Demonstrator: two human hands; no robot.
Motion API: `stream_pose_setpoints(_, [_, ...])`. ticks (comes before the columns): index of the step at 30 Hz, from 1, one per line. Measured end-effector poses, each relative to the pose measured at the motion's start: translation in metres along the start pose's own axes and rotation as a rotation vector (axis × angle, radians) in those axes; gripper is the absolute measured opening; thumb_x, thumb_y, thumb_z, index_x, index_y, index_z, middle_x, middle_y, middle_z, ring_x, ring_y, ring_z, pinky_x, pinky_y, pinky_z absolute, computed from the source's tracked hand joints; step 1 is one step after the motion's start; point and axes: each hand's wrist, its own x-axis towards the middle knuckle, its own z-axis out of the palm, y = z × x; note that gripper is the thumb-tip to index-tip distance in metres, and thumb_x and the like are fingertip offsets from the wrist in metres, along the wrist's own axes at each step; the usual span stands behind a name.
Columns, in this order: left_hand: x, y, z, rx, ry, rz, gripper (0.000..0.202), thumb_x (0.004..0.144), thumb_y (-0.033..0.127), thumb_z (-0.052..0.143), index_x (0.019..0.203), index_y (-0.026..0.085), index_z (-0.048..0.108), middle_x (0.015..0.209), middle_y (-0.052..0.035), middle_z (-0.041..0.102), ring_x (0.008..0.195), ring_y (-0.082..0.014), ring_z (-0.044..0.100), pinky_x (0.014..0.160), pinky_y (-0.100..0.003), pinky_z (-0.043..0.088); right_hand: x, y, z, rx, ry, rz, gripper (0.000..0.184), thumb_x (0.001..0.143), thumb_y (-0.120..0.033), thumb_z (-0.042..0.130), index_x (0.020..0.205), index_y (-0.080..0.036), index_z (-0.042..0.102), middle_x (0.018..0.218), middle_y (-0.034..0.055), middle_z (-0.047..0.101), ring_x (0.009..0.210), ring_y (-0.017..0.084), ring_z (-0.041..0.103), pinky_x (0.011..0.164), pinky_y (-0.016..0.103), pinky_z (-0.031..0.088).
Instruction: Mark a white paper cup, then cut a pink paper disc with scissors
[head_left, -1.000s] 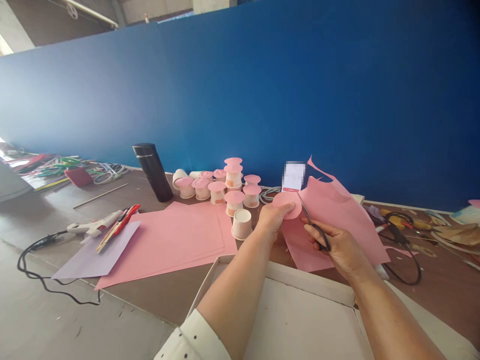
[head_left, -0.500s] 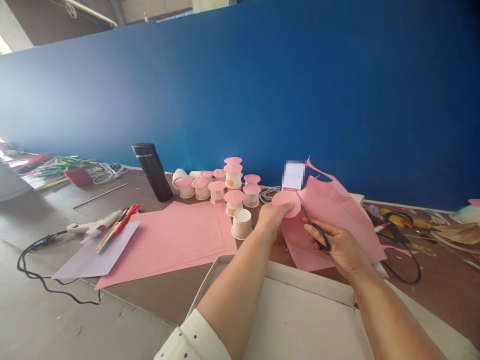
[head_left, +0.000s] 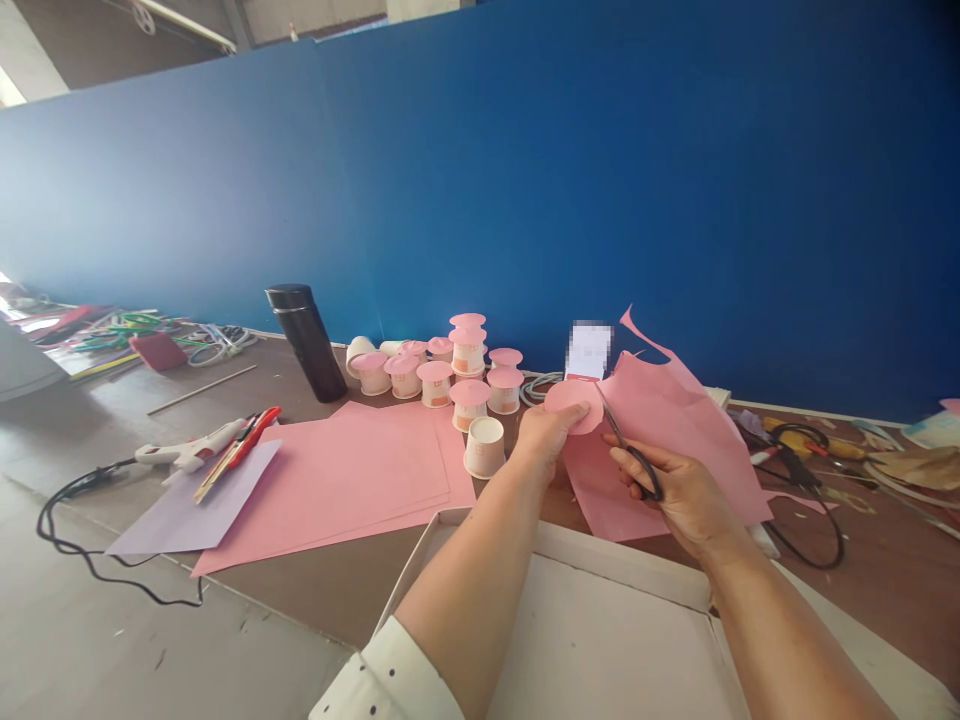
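Head view: our left hand (head_left: 546, 432) pinches a pink disc (head_left: 573, 407) above the table (head_left: 330, 590); our right hand (head_left: 679, 492) grips scissors (head_left: 628, 452), blades at the disc's edge against the pink sheet (head_left: 667, 440).

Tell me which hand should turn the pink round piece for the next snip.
Left, probably. The left hand already pinches the pink round piece at its edge, while the right hand is occupied with the scissors, whose blades meet the pink sheet.

Pink paper (head_left: 660, 420), black scissors (head_left: 634, 455), blue wall (head_left: 525, 180).
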Motion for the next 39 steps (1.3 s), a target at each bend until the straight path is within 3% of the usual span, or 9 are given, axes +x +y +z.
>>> stream_pose_setpoints(17, [-0.002, 0.003, 0.001, -0.016, 0.012, 0.006, 0.039, 0.065, 0.030, 0.077, 0.098, 0.012, 0.068, 0.107, -0.0149, 0.069, 0.100, -0.0278, 0.061, 0.091, -0.040, 0.045, 0.002, 0.006, -0.001, 0.041, 0.000, 0.025, 0.054, 0.069, -0.048, 0.077, 0.114, -0.019, 0.071, 0.066, -0.0022, 0.049, 0.060, 0.010, 0.040, 0.055, 0.025, 0.034])
stream_pose_setpoints(31, [-0.005, 0.004, 0.002, -0.048, 0.040, 0.002, 0.034, 0.068, 0.029, 0.073, 0.096, 0.010, 0.069, 0.097, -0.0136, 0.070, 0.087, -0.0247, 0.063, 0.078, -0.037, 0.048, 0.003, 0.007, 0.001, 0.013, -0.004, 0.011, 0.056, 0.071, -0.051, 0.075, 0.115, -0.017, 0.070, 0.064, -0.0019, 0.047, 0.059, 0.010, 0.040, 0.053, 0.025, 0.035])
stream_pose_setpoints(39, [0.003, -0.008, 0.008, -0.170, 0.021, -0.010, 0.046, 0.061, 0.035, 0.081, 0.098, 0.010, 0.069, 0.098, -0.0144, 0.068, 0.087, -0.0248, 0.064, 0.079, -0.036, 0.049, 0.003, 0.008, 0.004, 0.037, -0.002, 0.021, 0.056, 0.070, -0.051, 0.075, 0.116, -0.019, 0.070, 0.065, -0.0021, 0.049, 0.062, 0.010, 0.042, 0.054, 0.023, 0.037])
